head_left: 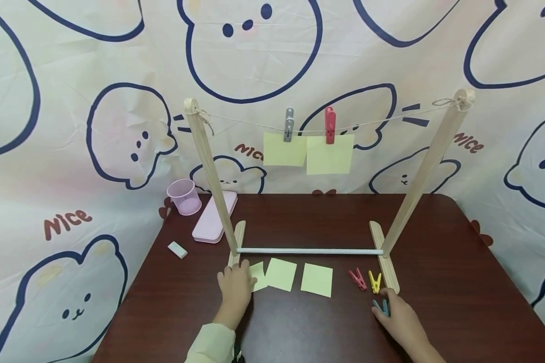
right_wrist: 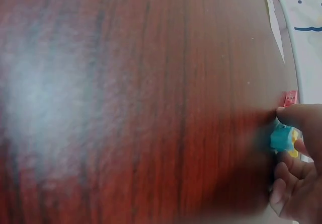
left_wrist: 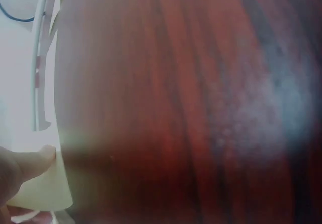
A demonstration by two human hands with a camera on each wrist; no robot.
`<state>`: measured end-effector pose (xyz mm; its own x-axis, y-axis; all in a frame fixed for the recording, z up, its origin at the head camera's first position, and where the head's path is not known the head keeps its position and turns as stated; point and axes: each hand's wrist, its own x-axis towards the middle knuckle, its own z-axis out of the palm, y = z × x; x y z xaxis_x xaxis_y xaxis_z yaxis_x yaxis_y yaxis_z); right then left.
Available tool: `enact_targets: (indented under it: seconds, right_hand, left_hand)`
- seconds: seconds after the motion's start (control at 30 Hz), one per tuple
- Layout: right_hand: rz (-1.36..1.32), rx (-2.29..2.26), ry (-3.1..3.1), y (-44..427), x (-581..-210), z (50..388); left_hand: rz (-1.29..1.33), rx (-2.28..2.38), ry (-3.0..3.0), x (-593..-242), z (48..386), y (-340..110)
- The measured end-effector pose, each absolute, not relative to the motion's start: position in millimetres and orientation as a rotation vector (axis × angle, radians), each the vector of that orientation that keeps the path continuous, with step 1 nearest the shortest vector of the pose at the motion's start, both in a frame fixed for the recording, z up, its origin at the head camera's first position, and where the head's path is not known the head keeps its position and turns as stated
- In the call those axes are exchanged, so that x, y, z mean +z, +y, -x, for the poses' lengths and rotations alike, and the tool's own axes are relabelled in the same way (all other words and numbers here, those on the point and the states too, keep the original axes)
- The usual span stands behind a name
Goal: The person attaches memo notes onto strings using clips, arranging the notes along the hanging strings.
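A person's two bare hands work at the near side of a dark brown surface. The left hand pinches a pale green note, the leftmost of three lying in a row, its thumb flat on top near the edge. The middle note and right note lie just beside it. The right hand is at a blue clothespin, thumb and forefinger on either side; whether they squeeze it, I cannot tell. A red clothespin and a yellow clothespin lie just beyond. Farther back, a string between two wooden posts carries two more notes, each clipped at the top. The paper looks nearly weightless, limp and easily creased, so a light pinch at one edge or corner should suit it, leaving the top edge free for a clip. The blue clothespin looks small, light, stiff and perhaps smooth; it is best taken by its two squeezing ends, between thumb and forefinger, so its mouth can open.
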<state>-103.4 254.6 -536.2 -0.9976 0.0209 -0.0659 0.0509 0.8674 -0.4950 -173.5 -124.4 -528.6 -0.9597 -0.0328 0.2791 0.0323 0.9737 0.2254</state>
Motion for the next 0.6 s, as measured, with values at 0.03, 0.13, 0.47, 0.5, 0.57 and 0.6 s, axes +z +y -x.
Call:
enact_targets:
  seconds: [0.03,0.13,0.47,0.5,0.57,0.6]
  right_hand:
    - [-0.06,-0.804,2.968,255,-535,103]
    - [-0.066,-0.815,2.923,258,-530,102]
    - [0.157,-0.817,3.101,263,-484,111]
    - [0.188,-0.834,3.125,261,-476,115]
    - [0.239,-0.878,3.14,254,-457,121]
    - [0.27,-0.902,3.146,249,-447,125]
  left_hand:
    - [0.002,-0.386,-2.832,-527,173,-125]
    - [-0.029,-0.647,-2.82,-518,173,-128]
    - [-0.108,-1.547,-2.572,-463,177,-133]
    - [-0.134,-1.654,-2.504,-457,177,-133]
    - [-0.203,-1.868,-2.356,-444,178,-132]
    - [-0.239,-1.974,-2.277,-438,178,-131]
